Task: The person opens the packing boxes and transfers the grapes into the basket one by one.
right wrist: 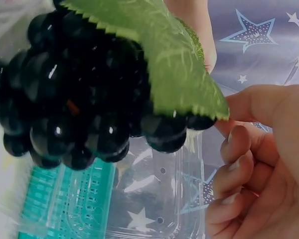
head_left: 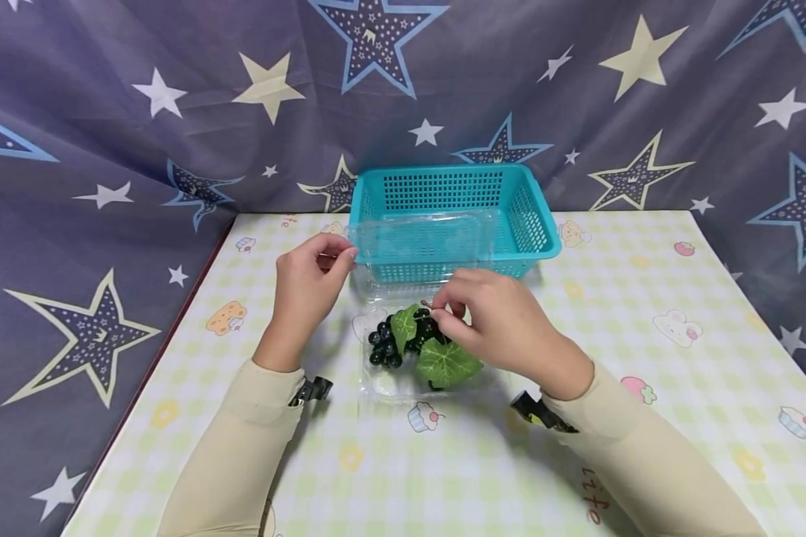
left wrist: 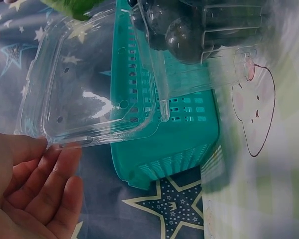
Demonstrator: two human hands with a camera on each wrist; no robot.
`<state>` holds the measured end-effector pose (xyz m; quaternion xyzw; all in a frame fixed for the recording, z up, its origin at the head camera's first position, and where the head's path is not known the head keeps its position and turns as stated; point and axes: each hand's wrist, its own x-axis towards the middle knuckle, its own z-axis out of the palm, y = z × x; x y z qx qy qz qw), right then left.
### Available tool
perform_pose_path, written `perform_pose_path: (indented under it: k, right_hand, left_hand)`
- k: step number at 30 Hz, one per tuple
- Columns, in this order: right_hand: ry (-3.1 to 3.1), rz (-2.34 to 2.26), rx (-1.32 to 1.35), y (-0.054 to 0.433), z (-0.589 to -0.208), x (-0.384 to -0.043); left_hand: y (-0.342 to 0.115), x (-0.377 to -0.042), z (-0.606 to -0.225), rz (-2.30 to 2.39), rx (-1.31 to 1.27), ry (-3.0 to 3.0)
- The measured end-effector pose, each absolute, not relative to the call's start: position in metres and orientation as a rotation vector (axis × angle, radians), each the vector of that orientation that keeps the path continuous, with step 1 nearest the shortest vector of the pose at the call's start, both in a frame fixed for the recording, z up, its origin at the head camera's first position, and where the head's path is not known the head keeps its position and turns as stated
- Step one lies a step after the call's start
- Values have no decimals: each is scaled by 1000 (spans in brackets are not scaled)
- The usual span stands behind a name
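Observation:
A bunch of dark grapes (head_left: pixel 391 344) with green leaves (head_left: pixel 448 363) is in the base of a clear plastic clamshell box (head_left: pixel 376 388). My left hand (head_left: pixel 313 280) pinches the left edge of the box's raised lid (left wrist: pixel 89 94) between thumb and fingers. My right hand (head_left: pixel 493 317) is over the grapes and pinches the brown stem (head_left: pixel 426 303) at their top. In the right wrist view a leaf (right wrist: pixel 179 74) hides the pinching fingertips, and the other fingers curl below it.
A turquoise perforated basket (head_left: pixel 544 224) stands right behind the box, seen partly through the lid. A patterned cloth (head_left: pixel 242 418) covers the table. Behind the table hangs a dark star-printed curtain (head_left: pixel 208 60).

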<state>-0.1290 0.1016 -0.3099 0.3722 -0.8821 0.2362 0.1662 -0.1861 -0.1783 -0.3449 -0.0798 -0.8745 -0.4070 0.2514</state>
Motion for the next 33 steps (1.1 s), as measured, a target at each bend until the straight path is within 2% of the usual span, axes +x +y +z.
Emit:
perform_pose_path:
  k: [33]
  right_hand:
    - [-2447, 709, 1035, 106, -282, -137]
  left_hand:
    - [-177, -185, -343, -1078, -230, -2391]
